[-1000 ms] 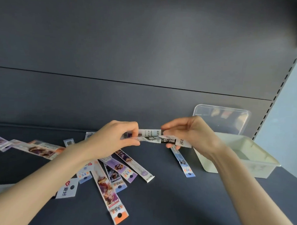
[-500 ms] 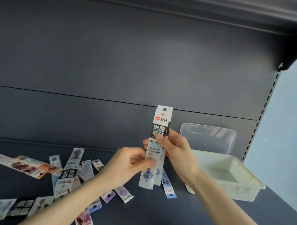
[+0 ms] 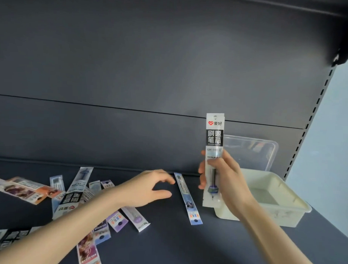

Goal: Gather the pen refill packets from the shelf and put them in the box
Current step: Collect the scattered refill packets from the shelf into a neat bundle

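Note:
My right hand [image 3: 223,177] grips a black-and-white refill packet [image 3: 214,137] upright, just left of the cream box [image 3: 284,210]. My left hand [image 3: 147,188] hovers over the dark shelf [image 3: 185,246] with fingers loosely spread and holds nothing. A blue refill packet [image 3: 188,199] lies between the two hands, its far end close to my left fingertips. Several more refill packets [image 3: 72,193] are scattered on the shelf to the left and under my left forearm.
A clear plastic lid [image 3: 251,152] leans against the shelf's back panel behind the box. A slotted upright [image 3: 316,109] marks the shelf's right end. An upper shelf bracket [image 3: 341,56] juts out at the top right.
My left hand let go of the upright packet and moved left and down over the shelf. My right hand keeps the packet, raised a little and shifted right toward the box.

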`<action>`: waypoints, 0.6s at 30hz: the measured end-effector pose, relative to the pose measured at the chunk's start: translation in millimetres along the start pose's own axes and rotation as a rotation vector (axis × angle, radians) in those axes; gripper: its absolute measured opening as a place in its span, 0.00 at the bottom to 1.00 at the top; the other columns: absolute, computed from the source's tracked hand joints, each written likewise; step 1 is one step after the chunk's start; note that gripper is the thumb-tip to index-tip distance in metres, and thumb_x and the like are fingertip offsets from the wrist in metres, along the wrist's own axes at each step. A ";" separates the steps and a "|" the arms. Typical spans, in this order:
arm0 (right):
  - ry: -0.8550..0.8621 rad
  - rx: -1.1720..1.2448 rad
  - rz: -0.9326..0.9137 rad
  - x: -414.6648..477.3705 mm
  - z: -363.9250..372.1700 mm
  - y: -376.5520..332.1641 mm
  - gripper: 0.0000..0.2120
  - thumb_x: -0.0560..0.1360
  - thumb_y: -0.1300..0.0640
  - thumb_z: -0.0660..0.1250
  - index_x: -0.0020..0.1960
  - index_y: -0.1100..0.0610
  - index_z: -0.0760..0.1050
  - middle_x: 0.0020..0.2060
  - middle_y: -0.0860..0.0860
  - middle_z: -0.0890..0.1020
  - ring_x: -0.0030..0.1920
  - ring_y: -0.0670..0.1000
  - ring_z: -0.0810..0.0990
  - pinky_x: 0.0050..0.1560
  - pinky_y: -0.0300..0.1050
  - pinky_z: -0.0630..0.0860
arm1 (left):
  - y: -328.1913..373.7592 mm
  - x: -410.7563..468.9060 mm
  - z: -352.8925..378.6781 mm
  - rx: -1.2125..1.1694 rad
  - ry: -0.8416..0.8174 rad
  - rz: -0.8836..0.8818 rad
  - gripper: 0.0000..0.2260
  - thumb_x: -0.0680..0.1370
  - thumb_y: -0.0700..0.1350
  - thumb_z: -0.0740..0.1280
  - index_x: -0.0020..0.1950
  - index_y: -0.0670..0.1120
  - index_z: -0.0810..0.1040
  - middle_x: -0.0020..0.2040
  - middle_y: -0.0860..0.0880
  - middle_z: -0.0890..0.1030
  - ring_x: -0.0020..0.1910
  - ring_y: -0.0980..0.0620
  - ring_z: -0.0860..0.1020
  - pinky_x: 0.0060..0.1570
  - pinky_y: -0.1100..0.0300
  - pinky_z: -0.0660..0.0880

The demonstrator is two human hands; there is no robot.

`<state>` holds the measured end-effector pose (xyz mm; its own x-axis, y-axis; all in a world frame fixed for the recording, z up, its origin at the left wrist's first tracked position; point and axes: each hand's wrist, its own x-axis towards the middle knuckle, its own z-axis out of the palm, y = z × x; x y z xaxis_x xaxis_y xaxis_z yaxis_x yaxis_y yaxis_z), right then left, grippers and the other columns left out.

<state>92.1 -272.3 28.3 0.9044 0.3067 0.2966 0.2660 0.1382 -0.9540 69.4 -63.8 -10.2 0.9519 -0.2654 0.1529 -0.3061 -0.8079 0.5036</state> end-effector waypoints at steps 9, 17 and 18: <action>-0.013 -0.017 0.057 -0.5 1.0 5.5 0.03 0.77 0.62 0.64 0.48 0.60 0.70 0.24 0.50 0.65 0.21 0.47 0.60 0.22 0.38 0.59 | 3.7 23.2 12.7 0.420 -0.149 0.192 0.16 0.80 0.53 0.58 0.69 0.57 0.70 0.57 0.58 0.72 0.59 0.58 0.63 0.61 0.63 0.52; -0.002 -0.084 -0.007 -7.8 14.8 -1.4 0.08 0.75 0.61 0.68 0.38 0.63 0.74 0.24 0.53 0.71 0.20 0.48 0.67 0.21 0.39 0.66 | -16.1 0.1 -5.9 0.218 0.224 0.268 0.09 0.77 0.50 0.66 0.48 0.47 0.83 0.44 0.52 0.79 0.43 0.58 0.72 0.47 0.61 0.70; 0.011 -0.070 0.001 -8.1 18.4 -1.1 0.05 0.74 0.61 0.69 0.42 0.63 0.76 0.26 0.53 0.71 0.21 0.47 0.67 0.21 0.38 0.66 | -13.9 -3.3 -12.9 0.117 0.355 0.241 0.08 0.76 0.49 0.67 0.46 0.46 0.83 0.42 0.51 0.80 0.41 0.58 0.74 0.45 0.62 0.71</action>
<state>78.3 -257.6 27.7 0.9080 0.2966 0.2958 0.2877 0.0715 -0.9550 70.6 -44.9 -6.8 0.7918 -0.2727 0.5465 -0.4992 -0.8045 0.3218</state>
